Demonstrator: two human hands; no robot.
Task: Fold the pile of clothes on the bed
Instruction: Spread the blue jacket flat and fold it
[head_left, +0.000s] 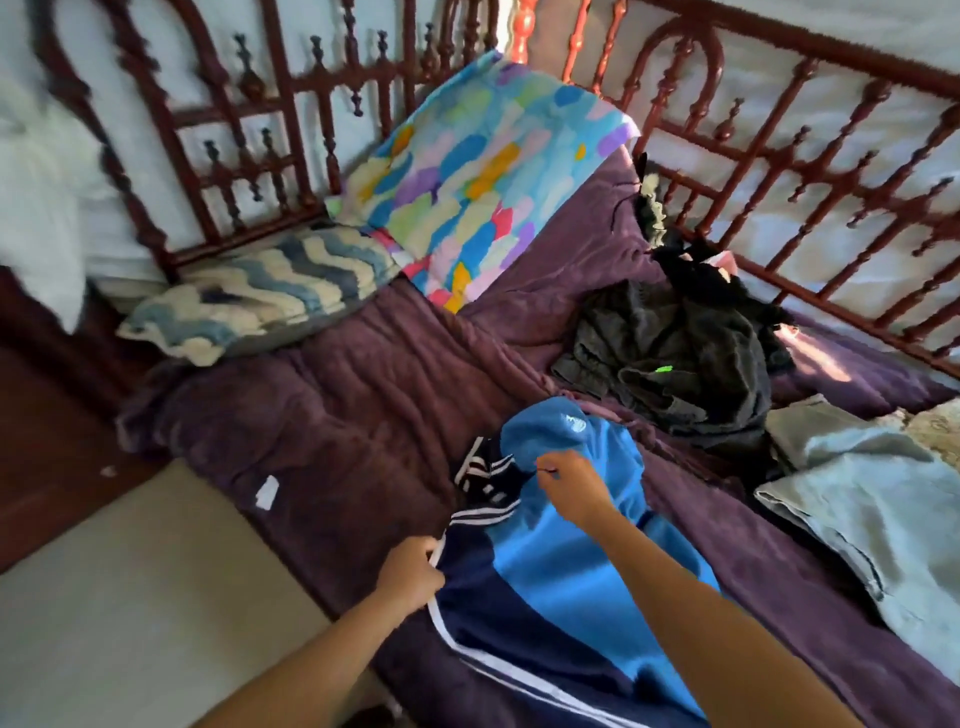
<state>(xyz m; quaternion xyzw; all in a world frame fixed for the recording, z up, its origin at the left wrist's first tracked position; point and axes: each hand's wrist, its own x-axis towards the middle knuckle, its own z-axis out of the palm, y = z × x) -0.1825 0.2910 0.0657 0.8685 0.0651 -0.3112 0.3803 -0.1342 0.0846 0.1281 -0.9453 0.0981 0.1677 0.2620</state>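
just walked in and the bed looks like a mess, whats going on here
A person is folding laundry on a bed with a purple comforter. The left hand grips the white-striped edge of a blue and navy track jacket while the right hand pinches its light blue fabric further up. The jacket is still spread out, not folded. A heap of dark clothes waits beyond it, and some pale grey-green garments lie to the right.

The blue and navy jacket (561, 587) runs off the bottom edge, both forearms are cut there too, the pale folded cloth (883, 514) near the bed's right edge leaves at the right border, and the dark heap (675, 353) is too crumpled to tell its garments apart.
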